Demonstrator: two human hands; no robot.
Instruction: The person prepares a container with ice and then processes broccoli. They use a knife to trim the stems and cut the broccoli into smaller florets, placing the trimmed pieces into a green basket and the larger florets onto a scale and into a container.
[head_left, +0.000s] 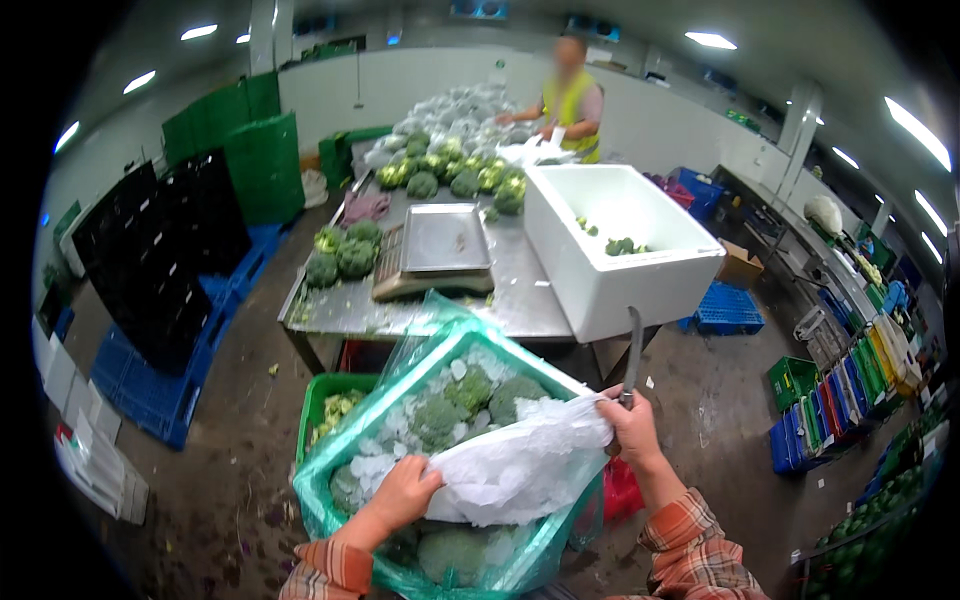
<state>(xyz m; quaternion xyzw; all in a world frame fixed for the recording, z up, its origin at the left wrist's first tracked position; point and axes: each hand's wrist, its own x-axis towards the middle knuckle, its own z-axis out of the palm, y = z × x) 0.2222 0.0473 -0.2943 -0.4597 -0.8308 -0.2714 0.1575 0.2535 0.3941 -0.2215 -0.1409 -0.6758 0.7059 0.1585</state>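
Note:
My left hand (405, 493) pinches the left end of a crumpled white sheet (525, 458), paper by its look. The sheet's right end is in my right hand (632, 424), which also grips a knife (634, 352) with its curved blade pointing up. The sheet stretches over a box (530, 362) lined with thin green plastic film. Broccoli heads (437, 420) lie in the box among chunks of ice (372, 468). The sheet hides part of them.
A steel table (527, 305) ahead carries a weighing scale (443, 240), piled broccoli (423, 184) and a white foam box (600, 285). Behind it stands a person in a yellow vest (572, 105). A green crate (316, 400) touches the lined box's left. Blue pallets (150, 375) lie left.

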